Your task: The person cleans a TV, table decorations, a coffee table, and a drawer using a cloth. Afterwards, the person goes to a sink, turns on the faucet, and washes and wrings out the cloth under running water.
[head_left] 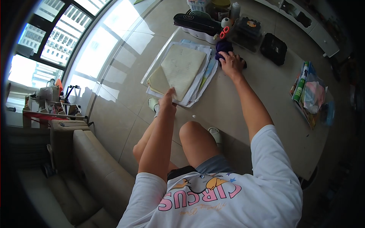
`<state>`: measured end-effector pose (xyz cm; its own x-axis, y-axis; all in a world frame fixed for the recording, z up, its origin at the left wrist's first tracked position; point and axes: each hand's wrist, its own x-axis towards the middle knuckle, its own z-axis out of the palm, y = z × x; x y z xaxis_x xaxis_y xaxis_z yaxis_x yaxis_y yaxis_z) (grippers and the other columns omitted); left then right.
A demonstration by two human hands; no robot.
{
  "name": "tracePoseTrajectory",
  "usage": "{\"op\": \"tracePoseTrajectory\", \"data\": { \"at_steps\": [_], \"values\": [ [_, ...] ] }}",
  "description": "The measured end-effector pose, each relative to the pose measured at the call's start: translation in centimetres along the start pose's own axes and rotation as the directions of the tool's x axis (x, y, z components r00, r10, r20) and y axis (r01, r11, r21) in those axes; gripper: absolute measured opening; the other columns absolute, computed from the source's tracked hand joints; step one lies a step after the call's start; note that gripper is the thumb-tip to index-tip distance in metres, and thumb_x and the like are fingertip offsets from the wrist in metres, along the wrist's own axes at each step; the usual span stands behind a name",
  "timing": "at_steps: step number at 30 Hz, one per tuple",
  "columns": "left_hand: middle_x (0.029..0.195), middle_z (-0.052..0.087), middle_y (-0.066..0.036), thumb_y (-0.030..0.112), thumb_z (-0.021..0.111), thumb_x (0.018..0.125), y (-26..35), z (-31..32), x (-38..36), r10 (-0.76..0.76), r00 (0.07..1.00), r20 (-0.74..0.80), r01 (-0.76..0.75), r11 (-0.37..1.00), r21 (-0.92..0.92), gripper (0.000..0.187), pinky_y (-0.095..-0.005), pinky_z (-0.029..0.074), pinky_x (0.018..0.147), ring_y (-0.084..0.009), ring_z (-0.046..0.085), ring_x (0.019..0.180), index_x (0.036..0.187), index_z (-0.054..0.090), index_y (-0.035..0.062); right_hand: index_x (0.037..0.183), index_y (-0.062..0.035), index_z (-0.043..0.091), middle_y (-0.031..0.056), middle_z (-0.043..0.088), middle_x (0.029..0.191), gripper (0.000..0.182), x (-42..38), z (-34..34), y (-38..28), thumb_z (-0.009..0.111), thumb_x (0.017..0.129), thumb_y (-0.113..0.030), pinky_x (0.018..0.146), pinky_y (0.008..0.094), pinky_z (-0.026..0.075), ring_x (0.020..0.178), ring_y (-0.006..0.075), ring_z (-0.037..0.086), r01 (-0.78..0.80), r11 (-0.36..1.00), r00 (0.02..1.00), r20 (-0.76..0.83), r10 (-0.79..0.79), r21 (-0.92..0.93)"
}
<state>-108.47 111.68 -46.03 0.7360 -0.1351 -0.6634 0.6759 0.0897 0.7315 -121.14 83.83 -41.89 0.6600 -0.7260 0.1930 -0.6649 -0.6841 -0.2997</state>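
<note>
My left hand [168, 98] grips the near corner of a stack of papers, thumb on top and the other fingers hidden beneath. Uppermost in the stack lies a cream-coloured folder [182, 66] with faint writing, over white and coloured sheets that stick out at its sides. To the right of the papers, my right hand [232, 64] is closed over a bunched dark purple cloth [223, 48] on the table [262, 102]. Part of the cloth is covered by the fingers.
Behind the cloth stand a black case [197, 22], red scissors [224, 32], a white bottle [235, 9] and a clear plastic box [246, 36]. A black pouch [273, 48] lies farther right. Books and a green tube [299, 89] lie near the right edge. A sofa [100, 163] is at left.
</note>
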Motion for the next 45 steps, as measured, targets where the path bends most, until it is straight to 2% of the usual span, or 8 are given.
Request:
{"op": "tracePoseTrajectory", "data": {
  "at_steps": [4,7,10,19,28,35,41,45],
  "values": [
    [0.104,0.058,-0.014,0.014,0.074,0.070,1.8,1.6,-3.6,-0.020,1.000,-0.003,0.020,1.000,-0.007,0.054,-0.0414,0.050,0.078,-0.0270,0.058,0.096,0.115,0.049,-0.0036,0.116,-0.0324,0.056,0.0023,0.055,0.117,0.033,-0.3,0.0,0.5,0.059,0.084,-0.035,0.089,0.0573,0.035,0.108,0.0303,0.051,0.024,0.999,1.000,0.012,-0.024,0.021],
    [0.106,0.057,-0.014,0.011,0.073,0.071,3.1,1.8,-5.1,0.043,0.994,-0.103,-0.012,0.959,0.282,0.054,-0.0386,0.050,0.076,-0.0271,0.059,0.092,0.116,0.048,-0.0026,0.117,-0.0324,0.056,0.0025,0.055,0.118,0.034,-0.5,0.1,0.8,0.059,0.084,-0.035,0.089,0.0581,0.035,0.108,0.0308,0.051,0.045,0.998,0.999,0.023,-0.046,0.033],
    [0.109,0.055,-0.016,0.013,0.076,0.067,1.9,1.4,-3.7,0.107,0.994,0.034,-0.109,0.992,0.059,0.062,-0.0400,0.049,0.080,-0.0284,0.057,0.097,0.118,0.045,-0.0043,0.118,-0.0329,0.056,0.0027,0.055,0.118,0.034,-1.8,-0.5,0.8,0.060,0.084,-0.035,0.089,0.0585,0.035,0.109,0.0309,0.050,0.055,0.998,0.998,0.043,-0.056,0.026],
    [0.113,0.054,-0.020,0.012,0.078,0.065,0.7,0.9,0.5,0.093,0.975,-0.203,-0.083,0.995,0.061,0.071,-0.0380,0.045,0.088,-0.0295,0.055,0.104,0.120,0.040,-0.0108,0.118,-0.0342,0.055,0.0017,0.053,0.120,0.034,-4.4,-1.2,0.2,0.060,0.084,-0.035,0.090,0.0594,0.035,0.112,0.0291,0.048,0.046,0.999,0.996,0.078,-0.047,0.019],
    [0.108,0.056,-0.012,0.021,0.073,0.073,4.2,1.9,-1.9,0.219,0.973,0.073,-0.231,0.937,0.263,0.047,-0.0433,0.046,0.080,-0.0270,0.056,0.098,0.112,0.054,0.0029,0.117,-0.0358,0.055,0.0015,0.052,0.123,0.034,-5.3,-1.3,0.0,0.060,0.084,-0.035,0.092,0.0591,0.034,0.114,0.0285,0.047,0.042,0.999,0.994,0.098,-0.043,0.013],
    [0.100,0.057,-0.013,0.007,0.063,0.079,3.5,5.1,-6.4,0.065,0.945,0.321,-0.035,0.995,-0.098,0.031,-0.0403,0.050,0.066,-0.0258,0.058,0.091,0.108,0.050,0.0042,0.116,-0.0334,0.056,0.0039,0.053,0.119,0.035,-9.3,-2.8,0.4,0.063,0.082,-0.032,0.088,0.0539,0.037,0.109,0.0285,0.050,0.144,0.989,0.987,0.069,-0.146,0.031],
    [0.082,0.059,-0.008,0.001,0.062,0.076,6.5,-3.8,-5.1,0.196,0.925,0.326,-0.150,0.976,-0.159,0.016,-0.0321,0.050,0.065,-0.0191,0.059,0.072,0.092,0.058,-0.0009,0.120,-0.0309,0.056,0.0090,0.053,0.114,0.044,-16.2,-6.1,3.3,0.067,0.077,-0.033,0.085,0.0503,0.039,0.105,0.0297,0.050,0.243,0.966,0.970,0.009,-0.243,-0.086],
    [0.097,0.062,-0.016,0.011,0.056,0.084,8.8,-18.2,-8.7,0.112,0.904,0.412,-0.027,0.978,-0.206,0.029,-0.0372,0.051,0.081,-0.0251,0.063,0.088,0.108,0.054,-0.0060,0.125,-0.0268,0.052,0.0144,0.038,0.136,0.050,-13.4,-4.9,3.5,0.066,0.077,-0.032,0.096,0.0566,0.032,0.122,0.0355,0.039,0.318,0.942,0.945,-0.050,-0.324,-0.110]
  ]
}}
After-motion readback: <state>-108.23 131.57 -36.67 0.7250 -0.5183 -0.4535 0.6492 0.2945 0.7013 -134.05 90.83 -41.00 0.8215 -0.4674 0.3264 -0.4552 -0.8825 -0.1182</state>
